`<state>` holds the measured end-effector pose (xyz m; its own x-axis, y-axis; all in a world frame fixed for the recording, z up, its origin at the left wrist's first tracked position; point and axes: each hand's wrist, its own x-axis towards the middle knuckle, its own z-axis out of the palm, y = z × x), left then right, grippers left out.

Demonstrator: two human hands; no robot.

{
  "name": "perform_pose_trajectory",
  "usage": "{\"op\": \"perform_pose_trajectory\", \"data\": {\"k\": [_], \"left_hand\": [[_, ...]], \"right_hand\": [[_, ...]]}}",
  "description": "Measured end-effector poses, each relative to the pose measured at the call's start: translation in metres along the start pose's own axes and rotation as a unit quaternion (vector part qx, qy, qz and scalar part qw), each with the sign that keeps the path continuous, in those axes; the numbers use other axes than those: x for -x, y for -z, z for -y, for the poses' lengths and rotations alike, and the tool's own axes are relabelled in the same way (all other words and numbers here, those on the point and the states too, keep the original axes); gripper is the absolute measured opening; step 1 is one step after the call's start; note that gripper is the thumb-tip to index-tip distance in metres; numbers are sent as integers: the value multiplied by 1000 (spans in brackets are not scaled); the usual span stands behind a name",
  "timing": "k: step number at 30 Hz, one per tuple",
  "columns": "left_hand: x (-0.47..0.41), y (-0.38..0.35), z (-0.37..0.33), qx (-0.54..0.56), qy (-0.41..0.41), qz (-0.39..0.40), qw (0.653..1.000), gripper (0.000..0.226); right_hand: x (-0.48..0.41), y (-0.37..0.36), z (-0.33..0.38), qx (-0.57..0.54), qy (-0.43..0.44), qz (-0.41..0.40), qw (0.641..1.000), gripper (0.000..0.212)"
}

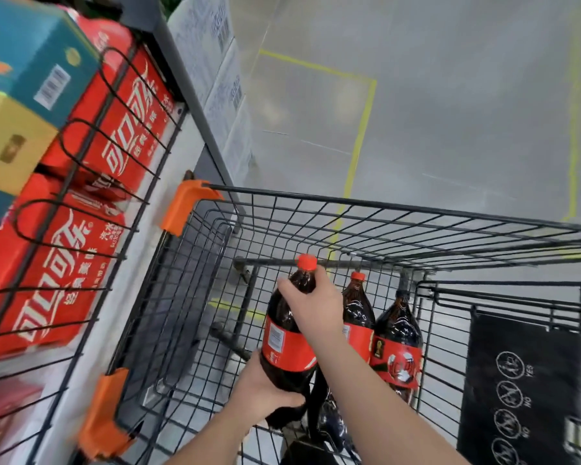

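A large cola bottle (284, 333) with a red cap and red label is held inside the black wire shopping cart (383, 209). My right hand (312, 303) grips its neck and shoulder from above. My left hand (265, 387) cups its base from below. Two more cola bottles stand upright in the cart to the right: one (358, 310) just behind my right wrist, the other (398, 344) against the cart's inner divider.
A wire shelf (81, 182) on the left holds red cola cartons (64, 263) and blue and yellow boxes (24, 72). Orange corner guards (185, 206) mark the cart's left side. A black child-seat flap (524, 380) is at right. Grey floor with yellow lines (356, 152) lies ahead.
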<state>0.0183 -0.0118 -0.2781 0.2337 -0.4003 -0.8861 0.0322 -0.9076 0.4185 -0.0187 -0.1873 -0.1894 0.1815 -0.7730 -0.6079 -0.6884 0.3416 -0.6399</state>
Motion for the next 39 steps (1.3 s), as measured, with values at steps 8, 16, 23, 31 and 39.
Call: {"op": "perform_pose_trajectory", "data": {"k": [8,16,23,31,39], "left_hand": [[65,27,-67,-59,-116,-61,990,87],[170,70,-149,-101,-250,-118,956,80],[261,114,-200,-86,-374,-159,910,81],[345,165,-253,-36,-495,-209,843,81],[406,220,-284,-22,-587,-212,781,89]], "right_hand": [[48,63,52,-53,50,-50,996,23],[134,141,134,-120,133,-102,979,44],[220,213,190,-146,271,-40,951,85],[292,243,257,-134,410,-30,902,110],[359,241,318,-170,478,-133,851,106]]}}
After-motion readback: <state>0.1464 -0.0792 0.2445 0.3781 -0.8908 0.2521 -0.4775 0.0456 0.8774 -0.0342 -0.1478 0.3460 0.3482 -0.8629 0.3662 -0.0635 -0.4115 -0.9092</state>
